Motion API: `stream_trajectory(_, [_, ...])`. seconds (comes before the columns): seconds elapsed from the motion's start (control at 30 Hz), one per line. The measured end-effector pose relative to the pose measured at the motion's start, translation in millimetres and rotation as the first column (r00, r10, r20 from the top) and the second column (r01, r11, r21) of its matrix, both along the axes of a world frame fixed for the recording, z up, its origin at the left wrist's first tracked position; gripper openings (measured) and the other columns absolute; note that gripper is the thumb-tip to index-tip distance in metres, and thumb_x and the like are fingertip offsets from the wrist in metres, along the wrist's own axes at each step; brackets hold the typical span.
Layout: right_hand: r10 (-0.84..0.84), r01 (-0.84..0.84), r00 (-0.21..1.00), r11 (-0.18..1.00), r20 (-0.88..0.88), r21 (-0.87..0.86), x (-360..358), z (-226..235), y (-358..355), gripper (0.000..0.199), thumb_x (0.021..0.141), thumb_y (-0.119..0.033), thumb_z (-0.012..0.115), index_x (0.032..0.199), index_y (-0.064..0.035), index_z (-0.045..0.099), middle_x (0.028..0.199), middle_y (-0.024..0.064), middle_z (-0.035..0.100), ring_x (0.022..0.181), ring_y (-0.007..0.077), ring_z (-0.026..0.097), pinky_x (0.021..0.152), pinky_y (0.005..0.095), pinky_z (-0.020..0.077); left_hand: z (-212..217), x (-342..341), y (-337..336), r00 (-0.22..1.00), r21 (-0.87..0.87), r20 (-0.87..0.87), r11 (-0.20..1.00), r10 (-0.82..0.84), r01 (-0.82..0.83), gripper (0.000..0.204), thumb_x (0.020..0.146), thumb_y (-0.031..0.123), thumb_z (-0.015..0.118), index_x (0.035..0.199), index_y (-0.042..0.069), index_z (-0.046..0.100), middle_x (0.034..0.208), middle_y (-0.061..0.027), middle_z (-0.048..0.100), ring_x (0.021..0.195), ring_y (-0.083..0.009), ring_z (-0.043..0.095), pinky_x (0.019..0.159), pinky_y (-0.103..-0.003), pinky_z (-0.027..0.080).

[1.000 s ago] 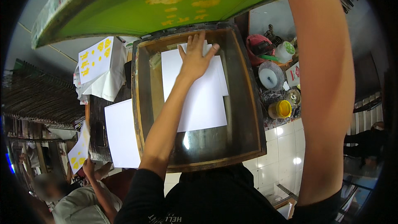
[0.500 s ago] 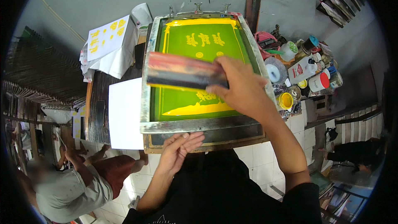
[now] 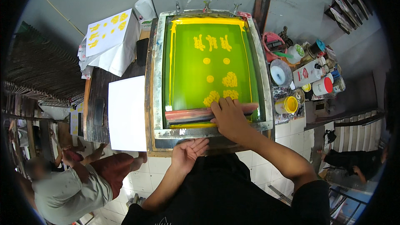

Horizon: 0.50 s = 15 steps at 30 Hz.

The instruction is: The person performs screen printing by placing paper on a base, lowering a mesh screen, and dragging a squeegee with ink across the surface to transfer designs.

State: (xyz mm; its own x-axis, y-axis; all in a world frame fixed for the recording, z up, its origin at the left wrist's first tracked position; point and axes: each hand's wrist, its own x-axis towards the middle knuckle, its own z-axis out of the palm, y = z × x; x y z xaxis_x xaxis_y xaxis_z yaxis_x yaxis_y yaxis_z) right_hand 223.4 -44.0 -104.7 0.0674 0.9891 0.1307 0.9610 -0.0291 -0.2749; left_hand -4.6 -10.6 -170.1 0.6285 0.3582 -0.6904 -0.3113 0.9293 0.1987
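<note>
A metal-framed printing screen (image 3: 157,79) with green mesh and yellow shapes lies flat on the wooden table. A long squeegee (image 3: 187,116) with a reddish wooden handle rests across the near end of the mesh, over a line of yellow ink. My right hand (image 3: 229,118) grips the squeegee from above. Palm up, fingers apart, my left hand (image 3: 188,153) sits at the table's near edge just below the frame and holds nothing.
A stack of blank white sheets (image 3: 127,113) lies left of the screen. Printed sheets (image 3: 109,31) rest on a pile at the back left. Ink tubs, a yellow pot (image 3: 286,105) and jars crowd the right side. A person (image 3: 62,187) sits on the floor at lower left.
The screen went from raised to lowered flat. My right hand brought the squeegee down from mid-screen to the near end of the mesh. My left hand left the paper and moved to the table edge.
</note>
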Motion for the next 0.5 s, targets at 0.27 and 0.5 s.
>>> stream_trajectory(0.27, [-0.059,0.023,0.980,0.982,0.191,0.188,48.0,-14.7,62.8,0.020,0.084,-0.016,0.066,0.101,-0.0075,0.059,0.092,0.0133,0.057,0.089,0.0305,0.056,0.078,0.0435,0.0407,-4.5,-3.9,-2.3,0.996,-0.007,-0.064,0.998,-0.061,0.061,0.041,0.091,0.012,0.047,0.122,-0.014,0.057,0.127,-0.0260,0.067,0.128,-0.0426,0.059,0.115,-0.056,0.042])
stream_trajectory(0.5, [-0.079,0.029,0.975,0.972,0.208,0.235,115.6,-12.3,151.7,0.035,0.079,-0.018,0.079,0.106,-0.0072,0.059,0.096,0.0129,0.059,0.094,0.0310,0.058,0.081,0.0434,0.0412,-12.8,-9.9,-8.3,0.997,-0.005,-0.062,0.999,-0.045,0.044,0.045,0.093,0.016,0.040,0.114,-0.017,0.062,0.125,-0.0268,0.068,0.128,-0.0450,0.059,0.118,-0.060,0.037])
